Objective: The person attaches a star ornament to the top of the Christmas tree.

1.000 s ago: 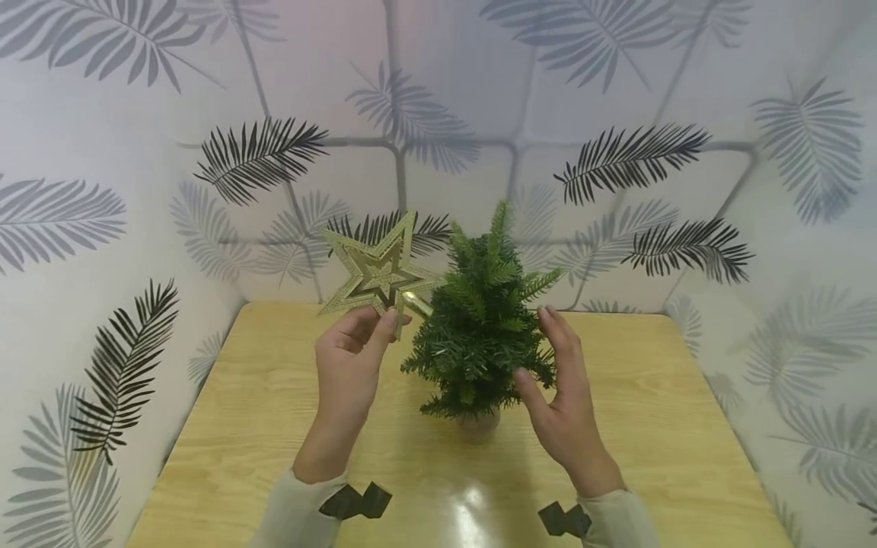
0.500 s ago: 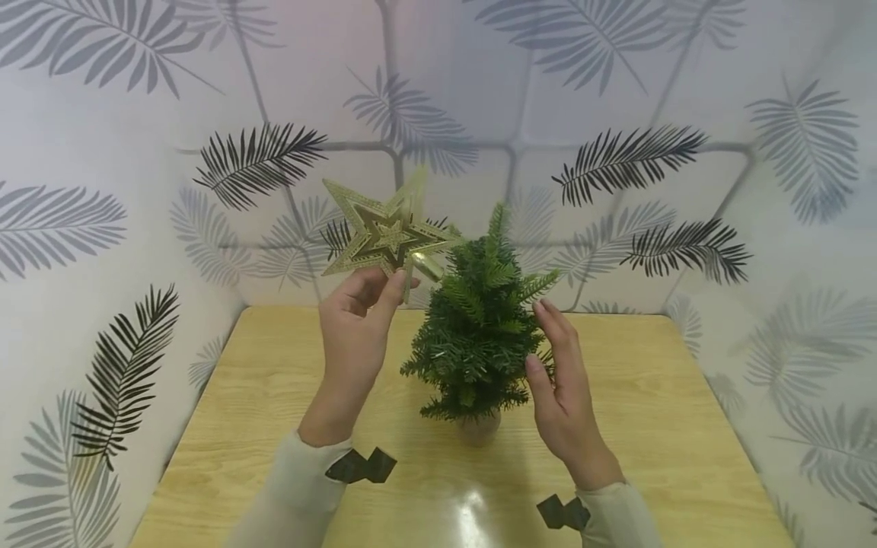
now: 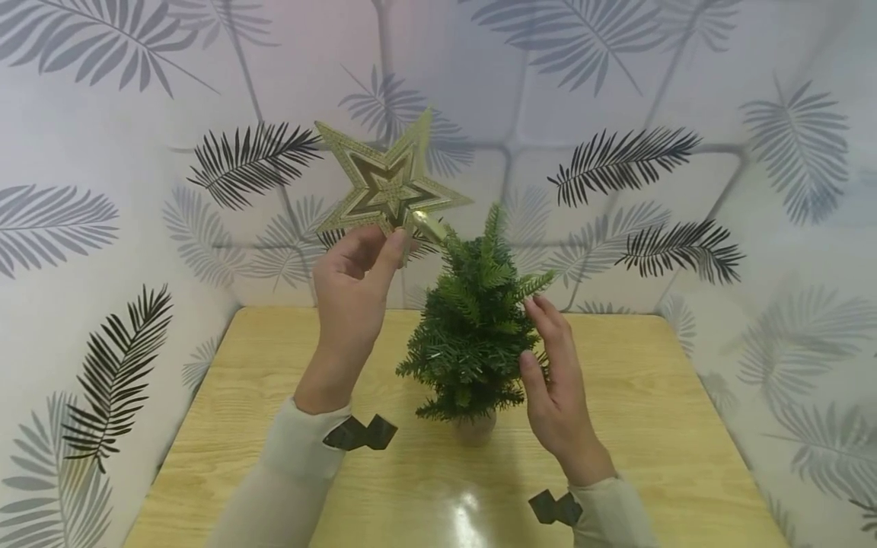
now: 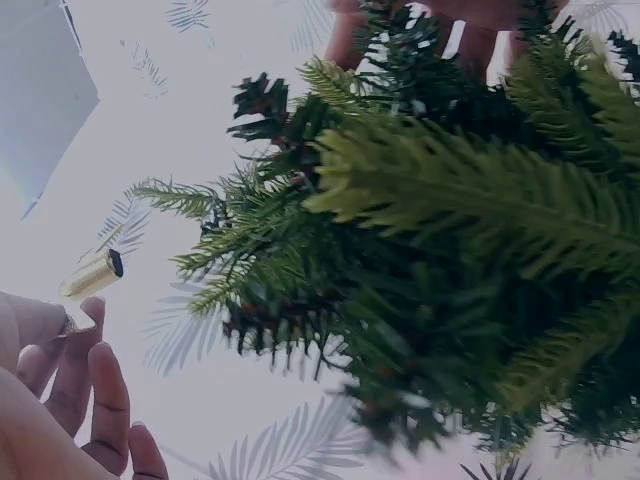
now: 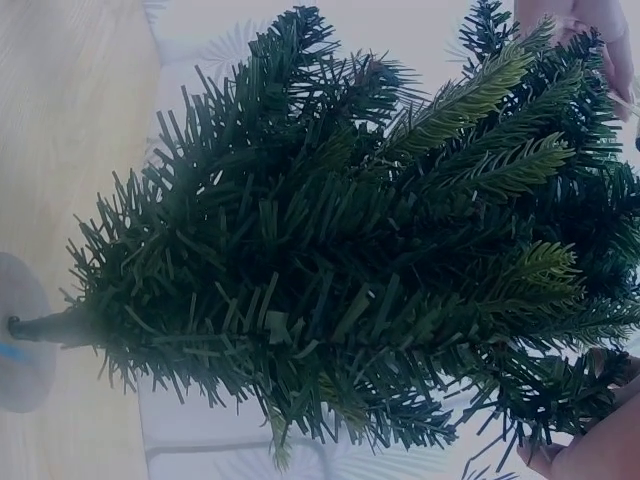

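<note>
Presumably aligning, our left hand (image 3: pixel 352 301) pinches the glittery gold star (image 3: pixel 389 186) by the bushy green tree (image 3: pixel 469 335), between side edges of the yellow wooden desk (image 3: pixel 637 396); right hand (image 3: pixel 560 388) loosely spread, we should centre its tube (image 3: pixel 428 226).

From where I stand, a light wood-grain tabletop (image 3: pixel 226 396) lies before a pale back wall (image 3: pixel 582 114) printed with feathery black and grey fronds (image 3: pixel 253 164). Similar fronds mark the side walls (image 3: pixel 795 251). White glare (image 3: pixel 467 517) shines on the tabletop's near part.

Gold star (image 3: pixel 392 189), green tree (image 3: pixel 473 335), leaf-patterned wall (image 3: pixel 452 53)
</note>
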Action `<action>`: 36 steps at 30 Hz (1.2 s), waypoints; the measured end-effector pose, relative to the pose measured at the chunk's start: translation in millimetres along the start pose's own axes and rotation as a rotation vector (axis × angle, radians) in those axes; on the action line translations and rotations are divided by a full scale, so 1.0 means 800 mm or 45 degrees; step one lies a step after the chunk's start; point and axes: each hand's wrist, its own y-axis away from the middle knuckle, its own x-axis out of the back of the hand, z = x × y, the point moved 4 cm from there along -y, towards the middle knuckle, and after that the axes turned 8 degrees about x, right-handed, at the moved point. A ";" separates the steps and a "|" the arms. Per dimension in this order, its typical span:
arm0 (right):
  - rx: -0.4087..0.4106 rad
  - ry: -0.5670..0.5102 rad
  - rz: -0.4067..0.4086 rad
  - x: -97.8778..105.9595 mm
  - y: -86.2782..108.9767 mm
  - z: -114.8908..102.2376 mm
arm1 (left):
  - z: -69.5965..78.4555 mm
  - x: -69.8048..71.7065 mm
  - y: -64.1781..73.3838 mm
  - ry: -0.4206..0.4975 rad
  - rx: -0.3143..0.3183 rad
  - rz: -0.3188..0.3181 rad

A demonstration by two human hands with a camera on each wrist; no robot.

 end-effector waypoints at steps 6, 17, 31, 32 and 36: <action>0.003 -0.004 0.010 -0.003 0.001 0.001 | 0.009 -0.020 -0.013 0.026 -0.006 -0.082; 0.009 -0.020 0.020 -0.004 0.004 0.000 | 0.024 -0.050 -0.034 -0.080 -0.096 -0.120; 0.044 0.006 0.062 -0.009 -0.013 -0.007 | 0.034 -0.061 -0.042 -0.149 -0.067 -0.180; 0.042 0.009 0.059 -0.009 -0.014 -0.008 | 0.036 -0.061 -0.043 -0.160 -0.068 -0.181; 0.036 0.018 0.056 -0.009 -0.017 -0.008 | 0.039 -0.065 -0.044 -0.152 -0.075 -0.175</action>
